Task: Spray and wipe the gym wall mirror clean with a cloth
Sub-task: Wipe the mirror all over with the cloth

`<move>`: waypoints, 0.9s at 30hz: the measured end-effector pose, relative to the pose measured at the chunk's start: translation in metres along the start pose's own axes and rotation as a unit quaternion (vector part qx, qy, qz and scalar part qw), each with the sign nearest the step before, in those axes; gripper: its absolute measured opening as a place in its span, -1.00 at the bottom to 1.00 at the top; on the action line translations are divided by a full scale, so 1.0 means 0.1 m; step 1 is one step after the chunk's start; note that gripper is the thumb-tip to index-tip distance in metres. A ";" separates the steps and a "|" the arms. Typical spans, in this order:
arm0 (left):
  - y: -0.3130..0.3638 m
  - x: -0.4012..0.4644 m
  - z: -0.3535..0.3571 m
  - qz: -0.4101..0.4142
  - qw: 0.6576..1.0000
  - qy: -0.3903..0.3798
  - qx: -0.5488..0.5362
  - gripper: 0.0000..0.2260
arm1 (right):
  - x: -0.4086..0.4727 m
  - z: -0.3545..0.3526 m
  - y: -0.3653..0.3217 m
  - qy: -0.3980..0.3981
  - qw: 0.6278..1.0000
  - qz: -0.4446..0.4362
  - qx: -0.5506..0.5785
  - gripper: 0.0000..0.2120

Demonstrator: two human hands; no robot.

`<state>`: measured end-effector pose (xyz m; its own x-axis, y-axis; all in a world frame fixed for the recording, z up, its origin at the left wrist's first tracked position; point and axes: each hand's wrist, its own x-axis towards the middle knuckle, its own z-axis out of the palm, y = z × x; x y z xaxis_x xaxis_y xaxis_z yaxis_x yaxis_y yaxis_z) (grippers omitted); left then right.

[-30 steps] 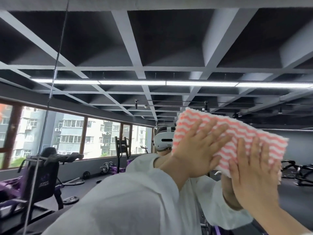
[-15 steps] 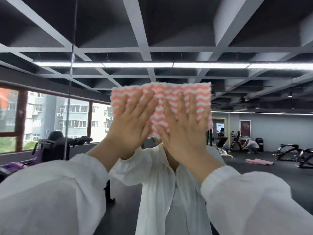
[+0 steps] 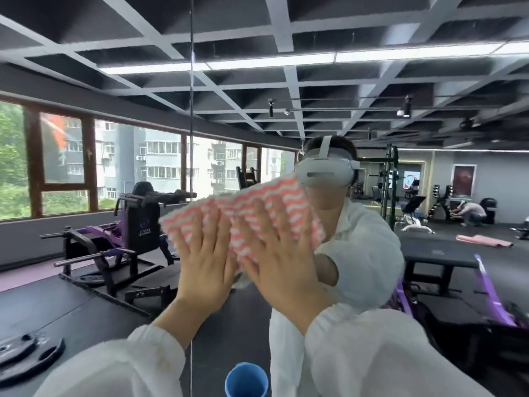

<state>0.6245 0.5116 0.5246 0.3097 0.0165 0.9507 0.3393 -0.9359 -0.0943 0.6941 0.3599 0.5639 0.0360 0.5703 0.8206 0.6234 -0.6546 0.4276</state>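
The wall mirror (image 3: 315,90) fills the view and reflects the gym and my white-sleeved figure. A pink-and-white wavy-striped cloth (image 3: 266,202) lies flat against the glass at chest height, tilted up to the right. My left hand (image 3: 204,265) presses its lower left part with fingers spread. My right hand (image 3: 279,262) presses its lower right part the same way, beside the left. A blue round top (image 3: 246,379), perhaps the spray bottle, shows at the bottom edge; I cannot tell for sure.
A vertical seam (image 3: 191,110) between mirror panels runs just left of the cloth. Reflected in the glass are a purple weight machine (image 3: 126,242), windows, a black bench (image 3: 438,253) and a crouching person (image 3: 469,212) far right.
Both hands have swept the cloth across the mirror from upper right toward the left and then down to chest height. The view has tilted down with them.
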 end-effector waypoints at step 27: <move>3.36 0.70 0.23 0.265 0.964 -0.038 0.010 -0.44 | -2.27 -0.12 2.60 0.008 0.972 0.229 -0.045 -0.44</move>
<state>0.7807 0.2066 0.5531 0.5084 -0.4345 0.7434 0.1329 -0.8134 -0.5663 0.8382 0.0540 0.4932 0.2802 0.2020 0.9385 0.4736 -0.8794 0.0479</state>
